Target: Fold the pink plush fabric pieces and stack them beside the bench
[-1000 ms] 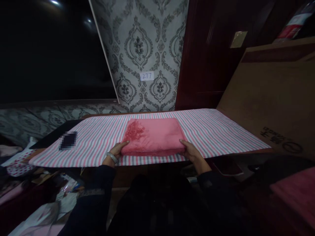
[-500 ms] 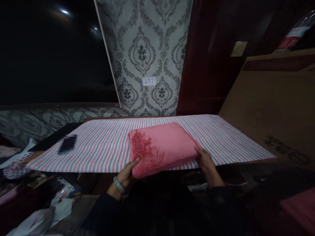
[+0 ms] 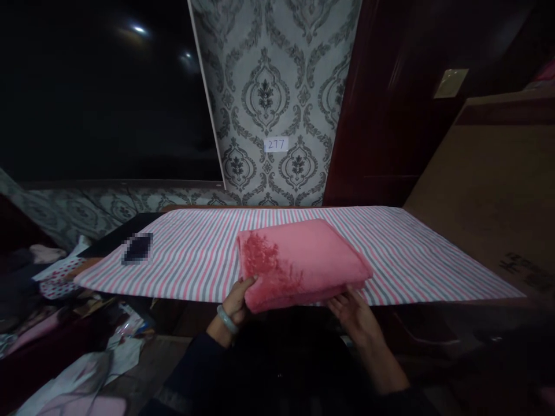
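Note:
A folded pink plush blanket (image 3: 312, 254) with a darker red patch at its left lies on a striped cloth (image 3: 186, 248). Its near edge reaches the cloth's front edge. My left hand (image 3: 237, 300), with a pale bangle at the wrist, grips the near left corner, thumb on top and fingers hidden beneath. At the near right edge is my right hand (image 3: 353, 312), palm turned up and fingers stretched out against the blanket's lower edge. Its fingertips are partly hidden there.
A cardboard box (image 3: 489, 190) stands at the right end of the table. Behind hangs a large dark screen (image 3: 108, 104). A blurred dark object (image 3: 137, 248) lies on the cloth at left. Clutter with papers and bags (image 3: 125, 352) fills the lower left.
My right hand has let go of the blanket's right corner and moved left under its near edge, palm up. The left hand keeps its corner. The view has turned slightly left.

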